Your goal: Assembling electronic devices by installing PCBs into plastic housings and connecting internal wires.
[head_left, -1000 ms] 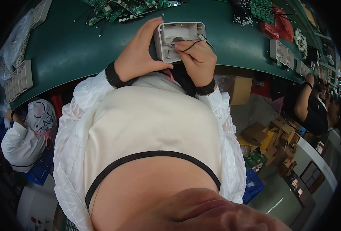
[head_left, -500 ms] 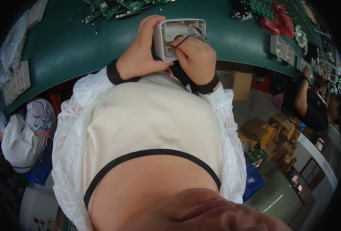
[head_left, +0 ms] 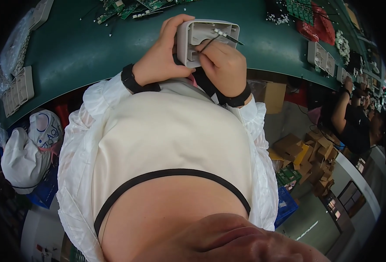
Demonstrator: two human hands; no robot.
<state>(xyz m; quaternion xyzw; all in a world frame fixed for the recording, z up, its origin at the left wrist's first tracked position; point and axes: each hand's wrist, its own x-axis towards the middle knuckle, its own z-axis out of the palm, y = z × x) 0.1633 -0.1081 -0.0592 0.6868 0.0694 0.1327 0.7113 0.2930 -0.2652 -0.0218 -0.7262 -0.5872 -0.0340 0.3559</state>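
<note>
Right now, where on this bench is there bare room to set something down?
The green benchtop has two bare patches: left, between your left hand and the slotted casing; right, between the held plastic housing and the paired casings. Crowded: the far side, with circuit boards, and the right end, around the red bag.

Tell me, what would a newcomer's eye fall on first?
Probably the open pale housing at top centre, held by the left hand while the right hand reaches inside, a dark wire at its fingertips. Green circuit boards lie heaped at the top edge; crumpled red plastic stands out at upper right.
</note>
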